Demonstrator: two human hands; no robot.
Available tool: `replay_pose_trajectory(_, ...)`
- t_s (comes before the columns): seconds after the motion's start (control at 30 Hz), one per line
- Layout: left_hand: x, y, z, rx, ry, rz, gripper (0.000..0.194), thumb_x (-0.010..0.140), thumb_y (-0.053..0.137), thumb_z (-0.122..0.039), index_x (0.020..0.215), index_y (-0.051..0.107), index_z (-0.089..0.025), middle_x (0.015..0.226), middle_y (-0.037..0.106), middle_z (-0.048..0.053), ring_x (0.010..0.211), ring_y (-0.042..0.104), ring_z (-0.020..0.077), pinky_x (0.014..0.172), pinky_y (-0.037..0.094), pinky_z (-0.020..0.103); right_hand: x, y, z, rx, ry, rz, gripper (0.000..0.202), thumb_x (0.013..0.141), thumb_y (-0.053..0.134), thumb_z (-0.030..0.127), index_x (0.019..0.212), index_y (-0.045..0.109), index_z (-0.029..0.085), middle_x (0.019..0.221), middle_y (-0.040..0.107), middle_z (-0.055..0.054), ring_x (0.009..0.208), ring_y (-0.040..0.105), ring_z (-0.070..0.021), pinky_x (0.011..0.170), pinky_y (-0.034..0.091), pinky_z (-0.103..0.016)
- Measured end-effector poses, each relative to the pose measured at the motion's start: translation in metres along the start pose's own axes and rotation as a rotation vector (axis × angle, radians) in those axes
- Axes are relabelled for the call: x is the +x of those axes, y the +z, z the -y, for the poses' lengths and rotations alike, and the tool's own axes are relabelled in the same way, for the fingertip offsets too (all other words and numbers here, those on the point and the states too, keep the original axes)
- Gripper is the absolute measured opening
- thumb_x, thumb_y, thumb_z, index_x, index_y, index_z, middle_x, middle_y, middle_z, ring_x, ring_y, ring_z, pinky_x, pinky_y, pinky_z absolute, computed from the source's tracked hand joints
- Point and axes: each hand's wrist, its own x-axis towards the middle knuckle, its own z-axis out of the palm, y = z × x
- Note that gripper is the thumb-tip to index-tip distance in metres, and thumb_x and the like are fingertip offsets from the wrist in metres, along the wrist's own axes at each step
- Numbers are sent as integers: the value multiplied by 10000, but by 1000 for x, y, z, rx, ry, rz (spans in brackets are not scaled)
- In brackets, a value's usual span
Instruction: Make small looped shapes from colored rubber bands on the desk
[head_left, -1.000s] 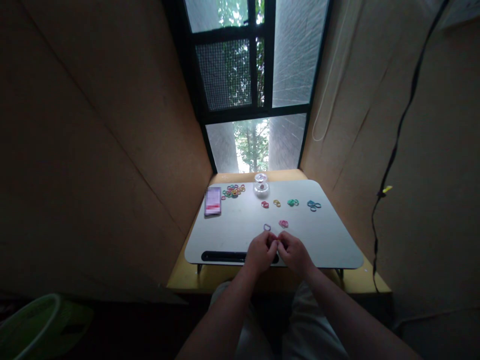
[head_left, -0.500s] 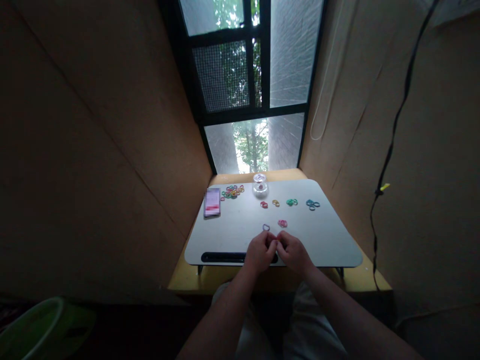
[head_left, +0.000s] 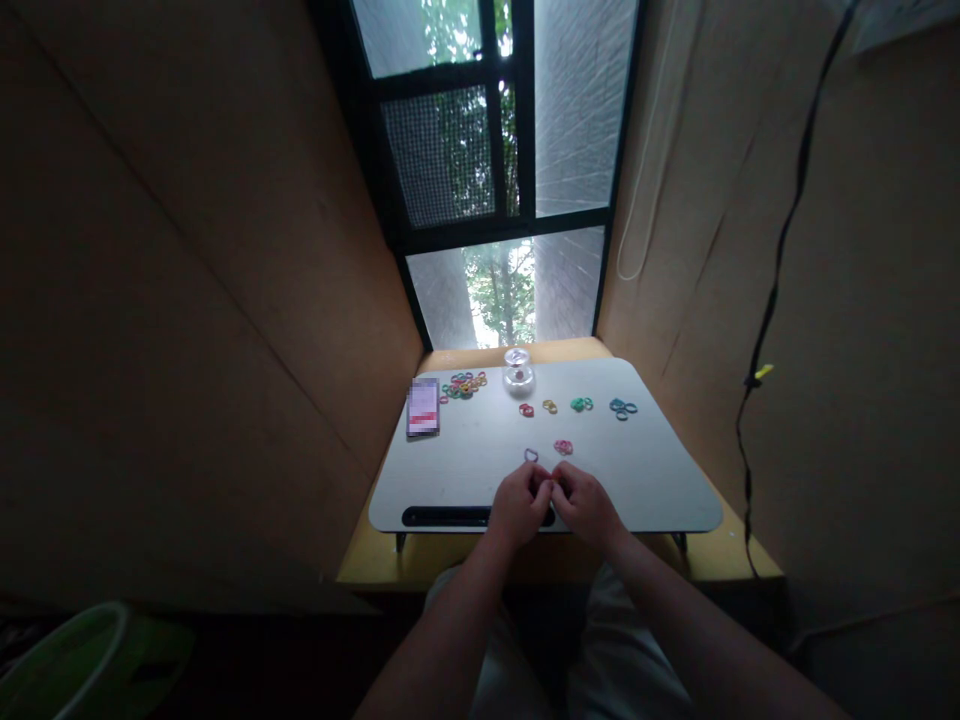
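My left hand and my right hand meet over the front of the white lap table, fingertips pinched together. A speck of orange-red shows between them, but what they hold is too small to make out. Just beyond my fingers lie a single purple hair tie and a cluster of pink hair ties. Farther back sit small groups of red hair ties, yellow hair ties, green hair ties and blue hair ties.
A mixed pile of hair ties lies at the back left beside a phone. Near the window stands a clear round jar. A black slot runs along the front edge. A green basin is at lower left.
The view has shifted very slightly. Both hands keep the same pinched pose, and the hair ties on the table stay where they were.
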Motion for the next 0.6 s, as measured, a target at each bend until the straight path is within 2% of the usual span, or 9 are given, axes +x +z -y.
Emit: replay_pose_trajectory(0.6, 0, 2, 2, 7, -2, -10, 80, 859, 538, -255, 844, 592, -199, 747, 637, -15, 675, 566, 129, 647, 401, 241, 0, 1, -1, 7, 17, 12, 92, 825, 482, 215, 737, 507, 210, 654, 566, 12, 604, 499, -143, 589, 356, -248)
